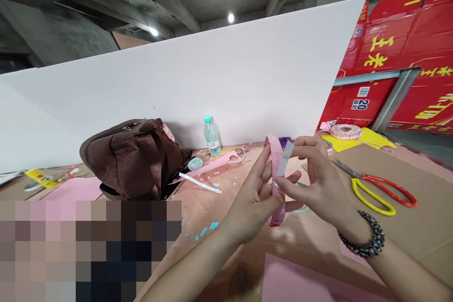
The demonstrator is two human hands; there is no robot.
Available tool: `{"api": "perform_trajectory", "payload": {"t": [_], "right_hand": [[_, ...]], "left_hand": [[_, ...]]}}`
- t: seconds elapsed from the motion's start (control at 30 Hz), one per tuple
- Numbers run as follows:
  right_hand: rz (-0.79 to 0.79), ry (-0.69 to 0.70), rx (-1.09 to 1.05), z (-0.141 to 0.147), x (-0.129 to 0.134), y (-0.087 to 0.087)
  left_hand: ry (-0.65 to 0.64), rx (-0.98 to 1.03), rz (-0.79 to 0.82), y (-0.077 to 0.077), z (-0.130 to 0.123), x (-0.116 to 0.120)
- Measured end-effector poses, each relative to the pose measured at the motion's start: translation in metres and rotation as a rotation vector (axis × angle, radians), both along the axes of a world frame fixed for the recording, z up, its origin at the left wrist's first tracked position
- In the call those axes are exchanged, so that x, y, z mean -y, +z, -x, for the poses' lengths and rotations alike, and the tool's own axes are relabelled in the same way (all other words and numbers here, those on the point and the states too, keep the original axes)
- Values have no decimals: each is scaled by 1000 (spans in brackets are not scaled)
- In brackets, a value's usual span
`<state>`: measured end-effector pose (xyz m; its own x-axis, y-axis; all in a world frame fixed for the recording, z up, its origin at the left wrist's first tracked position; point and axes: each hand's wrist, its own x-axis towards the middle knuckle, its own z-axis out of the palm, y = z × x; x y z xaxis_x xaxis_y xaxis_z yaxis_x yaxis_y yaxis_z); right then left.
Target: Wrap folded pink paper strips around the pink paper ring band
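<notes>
My left hand (260, 193) grips a pink paper-wrapped ring (277, 160), held upright above the table with the fingers through and around it. At the near side of the ring, my right hand (318, 184) pinches a short whitish strip (286, 156), which looks like a piece of tape, between thumb and fingers. The strip's lower end meets the pink band; whether it is stuck there I cannot tell. A dark beaded bracelet (368, 240) circles my right wrist. To the right of that hand lie scissors (371, 188) with one red and one yellow handle.
A brown bag (130, 160) and a water bottle (211, 137) stand by the white panel (226, 80). Pink paper (300, 281), a white strip (200, 182) and a wound ring (345, 131) lie on the table. Red cartons (392, 42) rise at the right.
</notes>
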<state>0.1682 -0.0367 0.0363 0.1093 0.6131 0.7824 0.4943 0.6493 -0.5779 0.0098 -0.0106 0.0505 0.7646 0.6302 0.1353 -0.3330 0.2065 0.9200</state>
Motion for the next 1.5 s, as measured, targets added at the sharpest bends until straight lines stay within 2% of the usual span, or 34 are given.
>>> {"api": "perform_trajectory", "payload": {"t": [0.1,0.33,0.67,0.8,0.9,1.0,1.07,1.2,1.27,1.33,1.43,1.5], "right_hand": [[38,76,57,-8,-2,4],[108,89,111,-23,-2,5],[157,260,-56,-38,-12,5],[119,246,-114,-39,-11,6],[128,90,-98,-35,-8,6],[56,-36,-54,-27,-3,7],[-47,-65,3,-22,1,10],[-287,-18,350,-15,11,16],[-338,9,490,-13,14,17],[-335,31,542,-11,15,17],[-322,45,548,-9,13,16],[-328,45,542,-8,12,15]], "left_hand": [[-22,-46,-12,2,1,1],[-98,-69,-44,-2,-1,3],[-280,-39,8,1,2,1],[-188,-3,-26,-4,-1,-2],[-118,5,-52,-7,-2,-5],[-92,-9,-54,-10,-3,-7],[-48,-4,-44,-12,-3,-8],[95,19,-19,-8,-4,-15],[135,6,-24,-4,-1,-18],[109,-27,-49,1,3,-21],[-26,-62,-95,8,8,-22],[-64,-37,-89,10,10,-21]]}}
